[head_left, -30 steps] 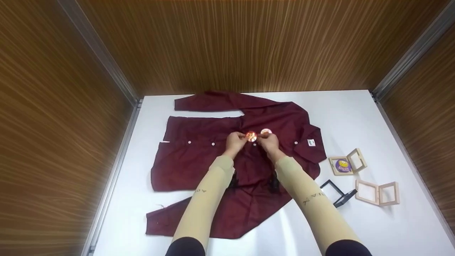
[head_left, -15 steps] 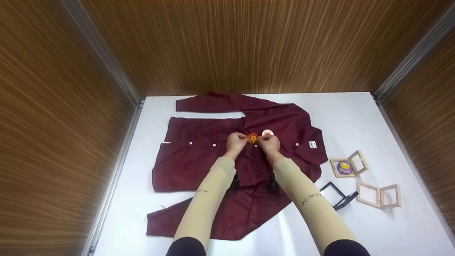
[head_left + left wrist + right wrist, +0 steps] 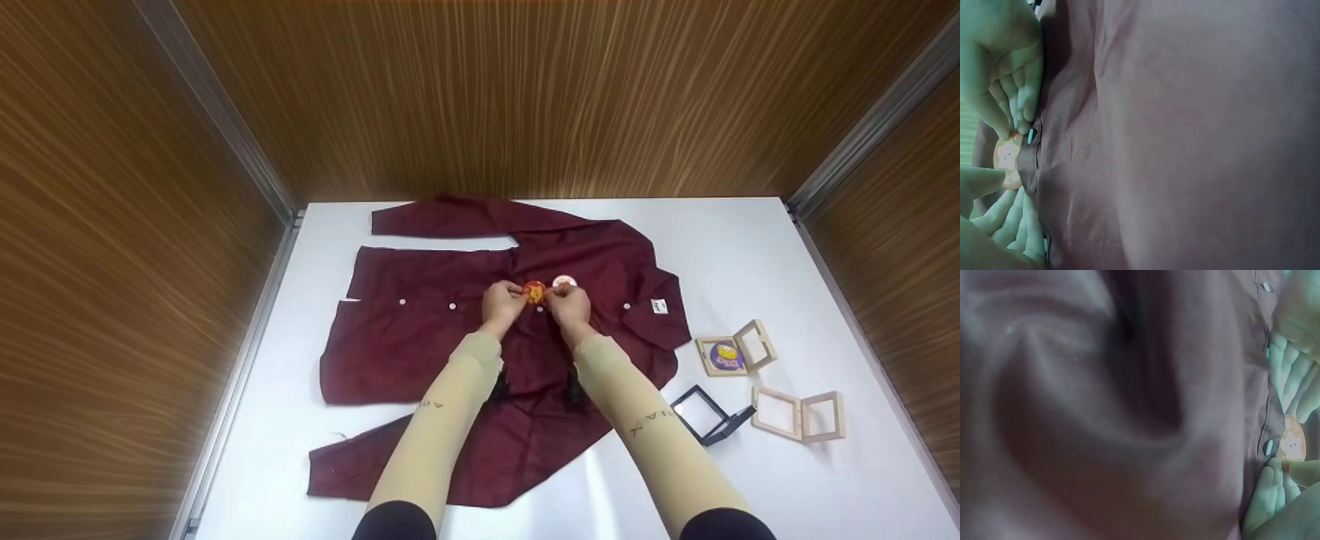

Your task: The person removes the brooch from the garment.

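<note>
My left hand (image 3: 502, 306) and right hand (image 3: 570, 306) pinch the red-and-yellow badge (image 3: 534, 292) from opposite edges, over the front of the maroon shirt (image 3: 420, 352), near a white button (image 3: 540, 308). I judge I'm at handling or placing this badge; whether it's fastened I can't tell. The next move calls for an even grip on both sides and cloth kept flat underneath. A white badge (image 3: 564, 282) lies just beyond my right fingers, so there's little slack there. The shirt's far sleeve runs near the back edge of the bench (image 3: 735, 240), by the wood panel (image 3: 525, 97). Past the collar sit a purple badge (image 3: 726, 355) in a wooden frame, a second wooden frame (image 3: 801, 420) and a black frame (image 3: 724, 430); the far right corner offers more room.
</note>
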Motion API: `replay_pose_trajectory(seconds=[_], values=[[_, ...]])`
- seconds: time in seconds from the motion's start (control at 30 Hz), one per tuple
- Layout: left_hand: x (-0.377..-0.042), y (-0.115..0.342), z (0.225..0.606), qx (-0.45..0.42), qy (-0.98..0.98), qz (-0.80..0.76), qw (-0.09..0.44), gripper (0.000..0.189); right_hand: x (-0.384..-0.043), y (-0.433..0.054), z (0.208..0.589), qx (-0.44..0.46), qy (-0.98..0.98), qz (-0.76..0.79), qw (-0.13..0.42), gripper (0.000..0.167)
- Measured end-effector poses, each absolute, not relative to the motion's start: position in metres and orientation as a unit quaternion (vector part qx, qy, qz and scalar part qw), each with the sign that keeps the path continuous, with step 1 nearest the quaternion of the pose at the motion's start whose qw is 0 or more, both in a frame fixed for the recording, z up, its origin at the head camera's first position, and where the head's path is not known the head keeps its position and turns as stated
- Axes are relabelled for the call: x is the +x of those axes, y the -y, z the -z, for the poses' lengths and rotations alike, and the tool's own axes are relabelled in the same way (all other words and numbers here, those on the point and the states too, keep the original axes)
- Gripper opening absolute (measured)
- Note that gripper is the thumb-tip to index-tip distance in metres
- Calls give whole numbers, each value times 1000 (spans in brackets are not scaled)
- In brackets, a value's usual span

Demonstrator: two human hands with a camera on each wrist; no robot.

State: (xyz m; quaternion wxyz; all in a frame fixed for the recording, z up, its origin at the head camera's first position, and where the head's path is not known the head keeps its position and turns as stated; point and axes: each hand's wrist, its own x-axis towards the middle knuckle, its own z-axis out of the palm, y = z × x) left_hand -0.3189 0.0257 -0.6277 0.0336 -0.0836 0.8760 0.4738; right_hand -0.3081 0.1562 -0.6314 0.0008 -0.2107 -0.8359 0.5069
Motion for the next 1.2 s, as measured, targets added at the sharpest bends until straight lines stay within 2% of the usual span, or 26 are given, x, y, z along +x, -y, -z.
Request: replay_pose_trajectory(seconds=[0.33,0.93,1.2], values=[[-323,-27,632,-89,-876,-471,47,15,-307,-159,632,-207,819,-535,9,19],[-321,-32,630,-125,-838,-531,7,11,-308,-163,635,-201,737,-646,19,19],[-320,-28,631,-119,-851,-511,-13,8,-308,-166,634,-198,692,-694,-7,20]])
